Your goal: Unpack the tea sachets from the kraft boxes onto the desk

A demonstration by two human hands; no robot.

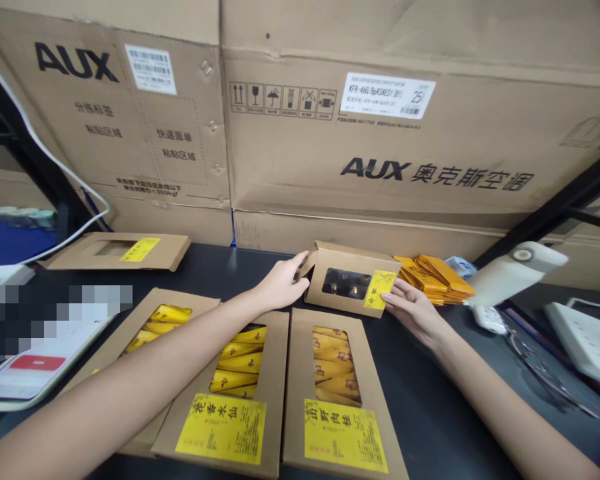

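Note:
A brown cardboard window box (pixel 353 248) with a yellow label is held up on its long side at the back of the dark table. Dark contents show through its window. My left hand (pixel 286 285) grips its left end, where a flap stands open. My right hand (pixel 414 308) pinches its lower right corner beside the label. Nearer to me lie three larger window boxes full of yellow sachets: a right one (pixel 300 373), a middle one (pixel 277 400) and a left one (pixel 200 301), partly hidden under my left forearm.
Another window box (pixel 175 250) lies back left. Orange-gold sachets (pixel 437 279) are piled at right, beside a leaning white bottle (pixel 513 273). Eyeglasses (pixel 545 373) and a power strip (pixel 587 340) lie far right. A phone (pixel 45 360) is at left; large AUX cartons (pixel 290 167) stand behind.

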